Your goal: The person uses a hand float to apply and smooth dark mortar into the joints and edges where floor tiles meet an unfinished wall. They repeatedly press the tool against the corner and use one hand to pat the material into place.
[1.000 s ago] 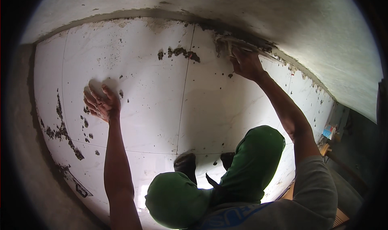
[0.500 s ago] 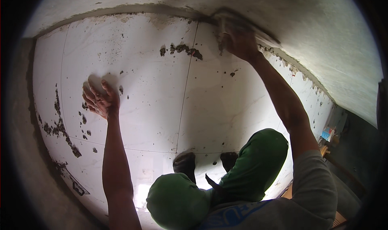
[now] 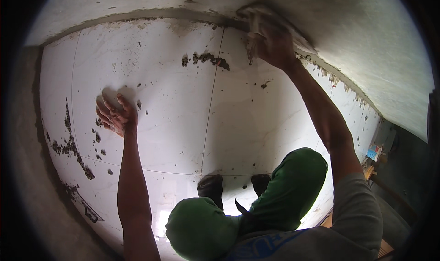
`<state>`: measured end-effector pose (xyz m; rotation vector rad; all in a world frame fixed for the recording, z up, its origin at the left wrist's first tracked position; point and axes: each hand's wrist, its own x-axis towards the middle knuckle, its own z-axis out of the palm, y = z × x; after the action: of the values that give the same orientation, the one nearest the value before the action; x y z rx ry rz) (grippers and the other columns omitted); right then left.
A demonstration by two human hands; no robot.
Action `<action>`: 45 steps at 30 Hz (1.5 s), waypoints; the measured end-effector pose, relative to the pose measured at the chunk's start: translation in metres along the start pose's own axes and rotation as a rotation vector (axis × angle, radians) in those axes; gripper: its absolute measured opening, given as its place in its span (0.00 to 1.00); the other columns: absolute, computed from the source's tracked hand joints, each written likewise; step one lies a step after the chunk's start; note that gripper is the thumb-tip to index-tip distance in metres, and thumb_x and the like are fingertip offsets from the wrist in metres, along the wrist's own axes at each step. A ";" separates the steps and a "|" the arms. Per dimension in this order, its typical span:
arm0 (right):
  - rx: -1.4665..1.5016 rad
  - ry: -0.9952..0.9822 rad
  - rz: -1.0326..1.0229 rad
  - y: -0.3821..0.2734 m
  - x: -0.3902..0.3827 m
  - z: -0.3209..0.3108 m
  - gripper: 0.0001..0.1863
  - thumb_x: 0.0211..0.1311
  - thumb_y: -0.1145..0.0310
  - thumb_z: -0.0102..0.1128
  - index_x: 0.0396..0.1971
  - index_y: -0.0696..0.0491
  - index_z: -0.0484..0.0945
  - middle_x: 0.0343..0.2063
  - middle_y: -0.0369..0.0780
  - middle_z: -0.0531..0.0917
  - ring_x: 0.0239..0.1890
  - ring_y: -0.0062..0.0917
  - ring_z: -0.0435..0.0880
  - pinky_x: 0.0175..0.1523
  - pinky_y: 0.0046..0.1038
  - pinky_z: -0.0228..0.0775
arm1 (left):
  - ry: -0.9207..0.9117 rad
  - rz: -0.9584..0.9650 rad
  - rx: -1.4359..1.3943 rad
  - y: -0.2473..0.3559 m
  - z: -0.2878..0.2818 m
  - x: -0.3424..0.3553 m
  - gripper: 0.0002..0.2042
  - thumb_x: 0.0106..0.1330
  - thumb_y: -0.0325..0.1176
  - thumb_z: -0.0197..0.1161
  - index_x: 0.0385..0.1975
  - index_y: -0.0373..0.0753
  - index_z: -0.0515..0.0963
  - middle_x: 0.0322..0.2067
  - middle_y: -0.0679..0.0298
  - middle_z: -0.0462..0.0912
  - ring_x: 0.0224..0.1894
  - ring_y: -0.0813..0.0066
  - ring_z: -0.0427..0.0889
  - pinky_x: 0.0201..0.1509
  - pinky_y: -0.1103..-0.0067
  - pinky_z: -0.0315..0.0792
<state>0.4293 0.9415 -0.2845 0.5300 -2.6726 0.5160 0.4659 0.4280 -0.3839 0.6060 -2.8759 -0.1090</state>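
Observation:
My right hand (image 3: 277, 48) is wrapped round the grip of a plastering float (image 3: 300, 40), a long flat plate that lies against the grey plastered wall (image 3: 366, 45). The float's grip is mostly hidden by my fingers. At the left, my left hand (image 3: 118, 116) rests with fingers spread on the white tile floor (image 3: 160, 105). Wet-looking plaster clings to its fingers. Nothing is held in it.
Dark mortar crumbs (image 3: 211, 59) lie along a tile joint, with more lumps (image 3: 68, 146) at the left. My green-clad knees (image 3: 293, 183) and dark shoes (image 3: 210, 186) are close below. A blue and white package (image 3: 373, 152) stands at far right.
The float and my right hand, blurred before, are sharper and shifted very slightly. My left hand stays on the tile; the whole view has moved a little.

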 end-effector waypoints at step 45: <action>-0.112 -0.442 0.055 0.031 -0.009 0.017 0.24 0.69 0.64 0.64 0.63 0.52 0.78 0.64 0.45 0.82 0.63 0.42 0.83 0.65 0.42 0.80 | -0.056 -0.003 0.029 0.005 -0.015 -0.003 0.37 0.77 0.69 0.40 0.81 0.57 0.57 0.81 0.59 0.57 0.82 0.55 0.53 0.81 0.48 0.48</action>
<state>0.4194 0.9636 -0.3117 0.5961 -3.1203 0.2855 0.4698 0.4337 -0.3691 0.6230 -2.9358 -0.0859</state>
